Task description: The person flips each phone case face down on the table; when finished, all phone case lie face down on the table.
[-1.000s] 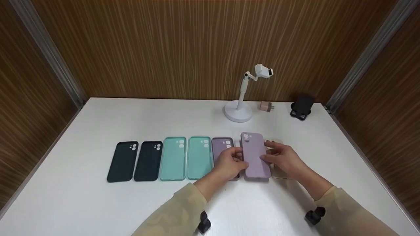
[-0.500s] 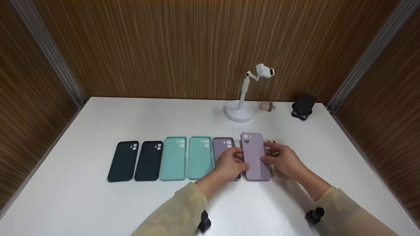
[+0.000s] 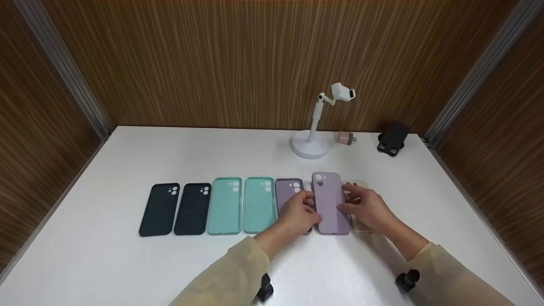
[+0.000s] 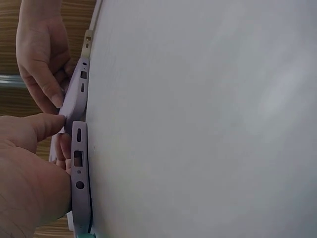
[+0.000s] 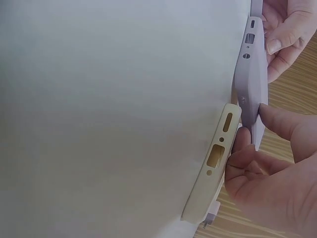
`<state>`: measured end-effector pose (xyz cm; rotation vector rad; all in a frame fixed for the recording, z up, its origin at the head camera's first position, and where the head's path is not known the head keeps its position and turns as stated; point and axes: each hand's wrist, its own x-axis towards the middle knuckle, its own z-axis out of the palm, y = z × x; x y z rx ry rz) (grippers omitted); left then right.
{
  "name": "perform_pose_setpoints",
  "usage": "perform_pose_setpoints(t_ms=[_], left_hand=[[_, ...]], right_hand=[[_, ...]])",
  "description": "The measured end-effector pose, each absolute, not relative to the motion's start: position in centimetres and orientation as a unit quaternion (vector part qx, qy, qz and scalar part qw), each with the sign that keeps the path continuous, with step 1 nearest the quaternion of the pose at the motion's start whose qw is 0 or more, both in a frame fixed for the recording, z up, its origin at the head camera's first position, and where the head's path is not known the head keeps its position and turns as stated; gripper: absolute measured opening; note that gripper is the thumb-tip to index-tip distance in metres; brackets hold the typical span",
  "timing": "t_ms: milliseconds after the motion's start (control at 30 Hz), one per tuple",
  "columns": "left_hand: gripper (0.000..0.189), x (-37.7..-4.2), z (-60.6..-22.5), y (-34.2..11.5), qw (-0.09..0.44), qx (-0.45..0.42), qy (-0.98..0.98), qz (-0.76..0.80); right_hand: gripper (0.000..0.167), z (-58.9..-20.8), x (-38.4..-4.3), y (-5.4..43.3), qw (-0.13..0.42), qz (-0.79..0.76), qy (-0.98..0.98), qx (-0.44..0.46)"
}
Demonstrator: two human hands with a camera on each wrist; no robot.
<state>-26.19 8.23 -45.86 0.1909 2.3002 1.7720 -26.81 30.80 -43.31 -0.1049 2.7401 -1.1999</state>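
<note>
A light purple phone case (image 3: 330, 204) lies back side up between my hands, its camera cutouts at the far left corner. My left hand (image 3: 295, 212) pinches its left edge with thumb and fingers, and my right hand (image 3: 366, 205) pinches the right edge. Seen from the left wrist, this case (image 4: 76, 96) tilts against the table, its near end close to the surface. Partly covered by my left hand is another purple case (image 3: 285, 191), inside up. A beige case (image 5: 210, 163) lies under my right hand's fingers, mostly hidden in the head view.
Left of the hands, two teal cases (image 3: 225, 206) and two black cases (image 3: 159, 209) continue the row, inside up. Behind stand a white camera stand (image 3: 310, 145), a pink charger plug (image 3: 345, 137) and a black folding stand (image 3: 392, 138). Wooden panels (image 3: 212, 63) enclose the white table (image 3: 106, 263).
Over the first half second the near end of the held purple case came down slightly toward the table. Since then both hands and the case have stayed almost still.
</note>
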Motion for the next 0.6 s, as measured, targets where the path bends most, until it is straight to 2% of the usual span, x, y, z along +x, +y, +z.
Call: perform_pose_setpoints(t_ms=[600], left_hand=[[0.059, -26.26, -45.9, 8.46, 0.111, 0.079, 0.79, 0.598]], right_hand=[[0.064, -43.57, -26.7, 30.54, 0.068, -0.377, 0.922, -0.048]])
